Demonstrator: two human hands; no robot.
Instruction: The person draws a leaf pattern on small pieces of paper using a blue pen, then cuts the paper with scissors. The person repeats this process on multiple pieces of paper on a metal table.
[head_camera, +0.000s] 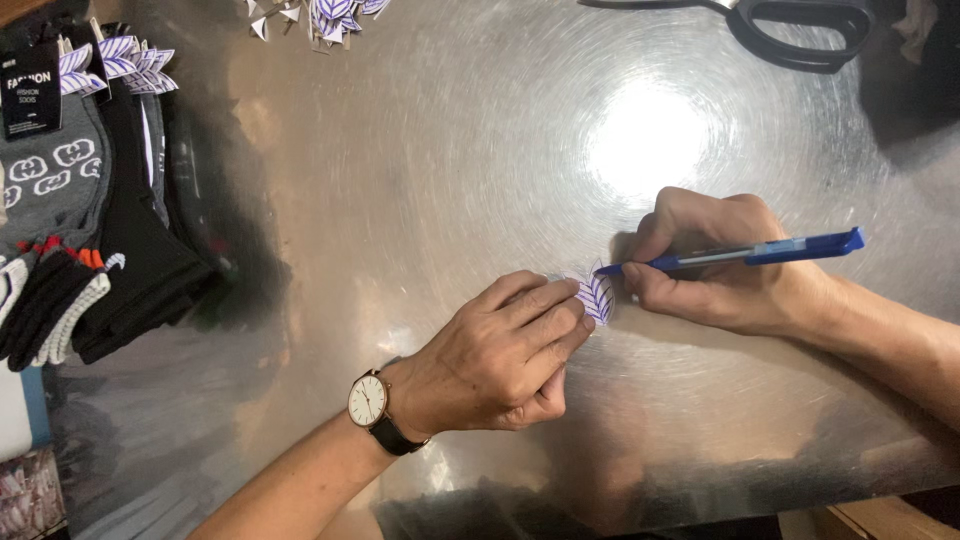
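My left hand (505, 350), with a round wristwatch on a black strap, presses its fingertips onto a small white paper tag with a purple leaf pattern (598, 297) lying on the shiny metal table (420, 180). My right hand (715, 262) grips a blue pen (760, 252), its tip touching the upper edge of the tag. Most of the tag is hidden under my left fingers.
A stack of socks in black, grey and white (85, 210) with leaf-pattern tags lies at the left edge. More loose leaf tags (320, 15) sit at the top. Black-handled scissors (790, 25) lie at the top right. A bright light glare marks the table centre.
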